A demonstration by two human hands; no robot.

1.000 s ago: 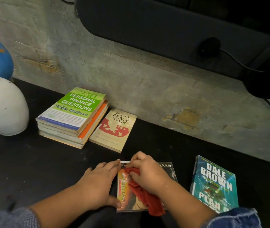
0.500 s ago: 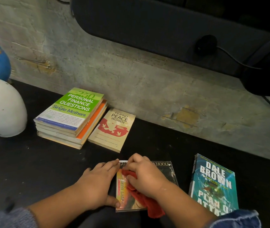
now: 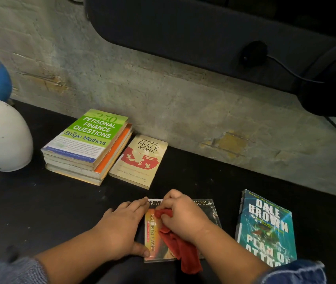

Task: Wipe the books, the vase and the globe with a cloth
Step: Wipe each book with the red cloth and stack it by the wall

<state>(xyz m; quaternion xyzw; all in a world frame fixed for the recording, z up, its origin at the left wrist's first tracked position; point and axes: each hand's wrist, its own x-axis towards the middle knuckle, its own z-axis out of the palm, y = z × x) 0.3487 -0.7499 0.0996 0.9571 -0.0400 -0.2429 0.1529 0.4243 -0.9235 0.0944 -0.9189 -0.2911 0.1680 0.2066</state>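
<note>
Book wiping underway: right hand point(image 3: 183, 220) grips red cloth point(image 3: 184, 256) on paperback point(image 3: 151, 234) at the front edge of the tabletop point(image 3: 40, 201); left hand point(image 3: 120, 228), fingers straight, steadies its spine. Next, probably, sweep across the cover.

Black surface point(image 3: 40, 201) against a rough wall point(image 3: 163, 89).
Wall finish: grey, weathered plaster with ochre patches. A dark panel point(image 3: 183, 27) is mounted above; a black cable point(image 3: 285, 68) runs from it.

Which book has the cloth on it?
The Lasky book, front centre: the right hand holds the red cloth on its cover while the left hand steadies its spine edge. The Dale Brown book, Peace Women and the stack lie untouched.
</note>
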